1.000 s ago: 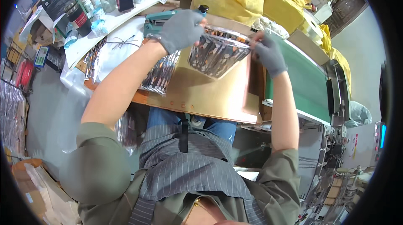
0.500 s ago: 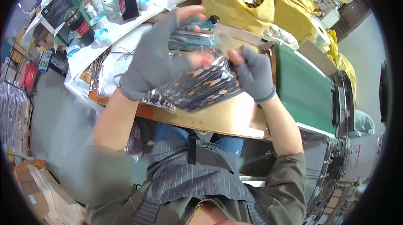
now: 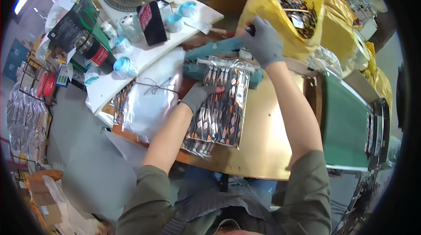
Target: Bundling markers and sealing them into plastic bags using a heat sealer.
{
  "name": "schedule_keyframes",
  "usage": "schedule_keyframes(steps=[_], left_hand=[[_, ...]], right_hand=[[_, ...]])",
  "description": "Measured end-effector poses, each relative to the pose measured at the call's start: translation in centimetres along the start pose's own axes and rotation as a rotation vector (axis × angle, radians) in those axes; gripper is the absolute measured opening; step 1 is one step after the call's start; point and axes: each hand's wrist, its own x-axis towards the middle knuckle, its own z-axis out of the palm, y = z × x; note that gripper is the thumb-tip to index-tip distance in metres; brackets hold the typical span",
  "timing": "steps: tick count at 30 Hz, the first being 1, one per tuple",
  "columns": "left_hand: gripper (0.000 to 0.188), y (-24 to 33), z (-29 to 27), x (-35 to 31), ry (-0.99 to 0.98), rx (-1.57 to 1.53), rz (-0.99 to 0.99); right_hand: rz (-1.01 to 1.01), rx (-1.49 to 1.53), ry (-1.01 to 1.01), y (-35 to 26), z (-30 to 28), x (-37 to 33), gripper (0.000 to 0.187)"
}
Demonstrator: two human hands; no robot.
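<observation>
Landmark: teal lever device point(image 3: 212, 49) at the far side of the gold-brown tabletop point(image 3: 265, 138). The clear packet point(image 3: 226, 114), filled with slim dark pieces marked orange and white, lies flat on the near side of the device, its clear top end reaching up to it. The left hand point(image 3: 197, 96), in a grey glove with bare fingertips, is at the near left of the device, resting over the packet's upper left part, one fingertip on the film; its other fingers are hidden, so whether it grips the edge or only presses cannot be told. Most of the packet therefore extends to the right of this hand and toward the wearer. The right hand point(image 3: 266, 44), gloved alike, is curled about the dark knob point(image 3: 250, 29) at the right end of the device's raised arm; the packet lies below and left of it. A second packet point(image 3: 199, 148) shows partly beneath the first, farther from the device on its near side. Left of the device: glossy clear film point(image 3: 151, 103). Beyond it to the right: an open yellow bag point(image 3: 263, 9) of similar small pieces. Well to its right: a green belt surface point(image 3: 344, 123).
</observation>
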Motion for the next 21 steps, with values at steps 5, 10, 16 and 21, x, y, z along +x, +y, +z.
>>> schedule_keyframes(steps=[5, 10, 16, 21], left_hand=[[0.045, -0.5, -2.3, 3.0, 0.009, 0.263, 0.021], [0.052, -0.6, -1.7, 0.1, 0.192, 0.501, 0.167], [0.087, -6.0, -4.3, -4.0, 0.596, 0.828, 0.463], [0.071, -4.6, -3.6, -5.1, 0.661, 0.809, 0.379]], right_hand=[[0.217, -0.351, -0.097, 7.0, 4.6, -2.8, 0.024], [0.175, -0.353, -0.063, 9.5, 6.9, -4.4, 0.021], [0.194, -0.323, -0.067, 8.8, 7.3, -4.7, 0.018], [0.282, -0.310, -0.025, 9.3, 6.4, -5.4, 0.032]])
